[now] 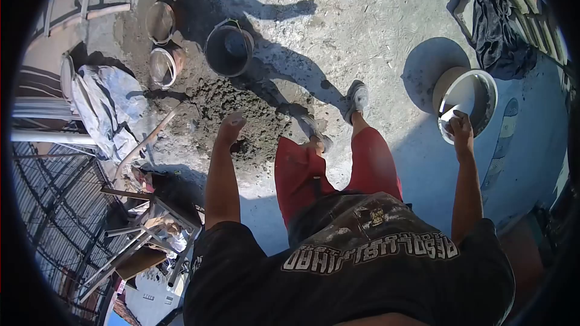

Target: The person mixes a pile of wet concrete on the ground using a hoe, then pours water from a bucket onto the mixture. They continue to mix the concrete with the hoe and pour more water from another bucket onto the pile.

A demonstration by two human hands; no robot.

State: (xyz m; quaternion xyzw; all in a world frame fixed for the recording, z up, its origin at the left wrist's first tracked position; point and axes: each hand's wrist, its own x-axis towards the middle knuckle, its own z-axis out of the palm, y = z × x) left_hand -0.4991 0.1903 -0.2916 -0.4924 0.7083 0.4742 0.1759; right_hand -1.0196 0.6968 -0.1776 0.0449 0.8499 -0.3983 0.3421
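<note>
My right hand is closed on a small white object, bright in the sun, at the near rim of a round pale bucket. The object's exact kind is hard to make out. My left hand hangs with its fingers curled, and nothing shows in it. Below it lies a heap of wet grey mortar, spread on the ground. Beyond the heap stands a dark bucket with a wire handle.
Two smaller buckets stand left of the dark one. A wooden handle slants beside the mortar. Crumpled sheeting and a metal frame lie left. Dark cloth lies at upper right.
</note>
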